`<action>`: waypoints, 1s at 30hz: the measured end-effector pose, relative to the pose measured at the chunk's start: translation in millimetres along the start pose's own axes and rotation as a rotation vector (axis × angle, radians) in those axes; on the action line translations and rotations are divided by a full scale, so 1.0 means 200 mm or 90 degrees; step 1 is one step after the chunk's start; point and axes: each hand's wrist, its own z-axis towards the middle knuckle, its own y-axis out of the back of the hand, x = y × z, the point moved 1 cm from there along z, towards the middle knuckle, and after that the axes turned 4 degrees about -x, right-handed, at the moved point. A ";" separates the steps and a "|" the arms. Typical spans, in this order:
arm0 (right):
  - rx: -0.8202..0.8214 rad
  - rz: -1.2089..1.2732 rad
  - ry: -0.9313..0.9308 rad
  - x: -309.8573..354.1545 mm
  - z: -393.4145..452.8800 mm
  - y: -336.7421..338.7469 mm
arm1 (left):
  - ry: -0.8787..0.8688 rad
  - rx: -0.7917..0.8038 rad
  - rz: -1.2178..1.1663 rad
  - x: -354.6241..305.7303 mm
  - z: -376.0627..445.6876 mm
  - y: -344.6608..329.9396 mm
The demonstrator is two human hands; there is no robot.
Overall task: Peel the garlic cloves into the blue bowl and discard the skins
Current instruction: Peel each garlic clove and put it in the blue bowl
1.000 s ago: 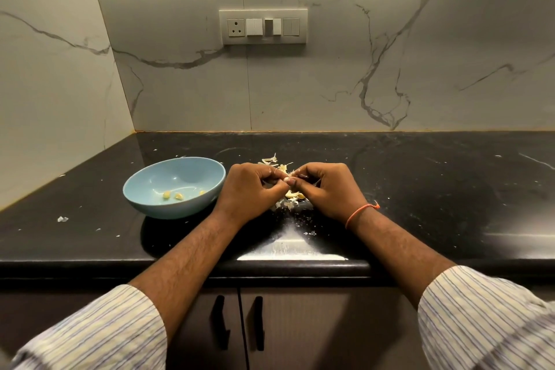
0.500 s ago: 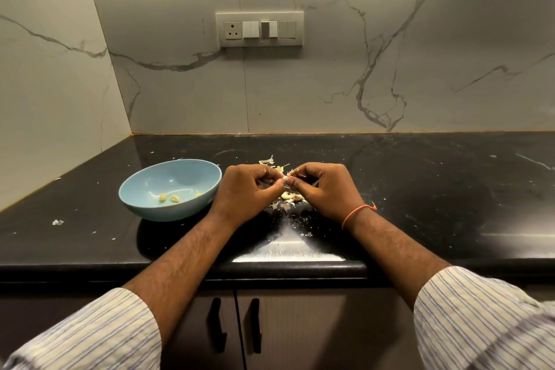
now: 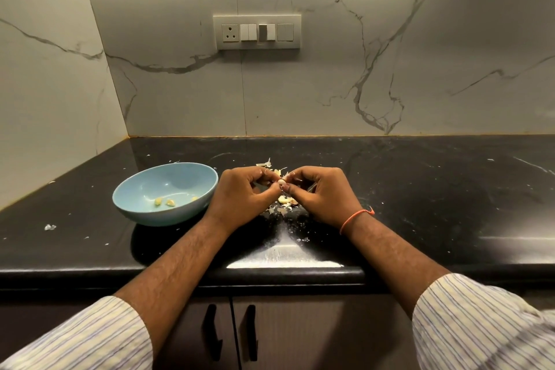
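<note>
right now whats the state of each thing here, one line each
blue bowl: upright, three peeled cloves inside
garlic clove: pinched between both hands, partly skinned
left hand: pinching the clove
right hand: pinching the clove
skins: loose on the counter under the hands
cabinet doors: closed

The garlic clove [image 3: 281, 182] — mostly hidden by fingertips [image 3: 285, 188] — too small to tell peeled.
</note>
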 end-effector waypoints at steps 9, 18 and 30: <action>-0.039 -0.023 -0.006 -0.01 0.00 0.00 | 0.018 0.037 -0.057 -0.01 -0.01 0.01; -0.046 -0.051 -0.023 0.00 -0.01 0.00 | 0.015 0.049 -0.074 0.00 0.00 0.02; -0.044 -0.064 -0.029 0.02 -0.01 0.02 | 0.004 0.065 -0.097 -0.03 -0.02 0.02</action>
